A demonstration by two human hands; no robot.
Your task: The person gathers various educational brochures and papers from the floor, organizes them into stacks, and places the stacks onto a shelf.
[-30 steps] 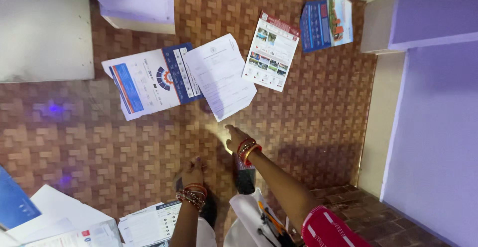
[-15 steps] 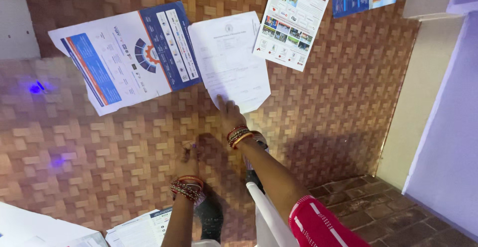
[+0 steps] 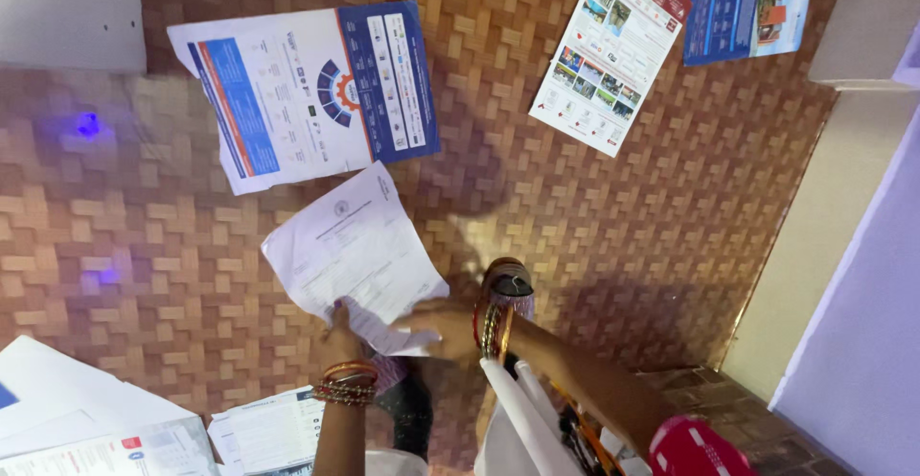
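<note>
**Head view: both hands on one white sheet, above a woven mat**

Head view, the only one. The left hand [image 3: 340,334] and the right hand [image 3: 443,327] are close together, each closed on the near edge of a white sheet [image 3: 350,251]. The sheet is printed in small black text and is lifted off the mat [image 3: 594,236]. It tilts away from the person, its far corner pointing toward the blue poster [image 3: 307,92]. The near edge is crumpled where the fingers pinch it, which suggests a firm grip from both sides, probably to keep the thin paper from flopping. Both wrists carry stacks of red and gold bangles.

On the mat the other papers lie flat and apart from one another. The blue poster, with an orange stripe and a gear-like circle, is just beyond the sheet and does not touch it. A photo flyer [image 3: 613,54] with a red top lies well to the right, and a blue leaflet [image 3: 752,6] sits at the upper right corner, cut off by the frame. At the lower left a loose pile of papers [image 3: 105,428] lies near the person's left arm. A foot [image 3: 506,279] shows just beyond the right wrist. Pale walls border the mat at right.
</note>
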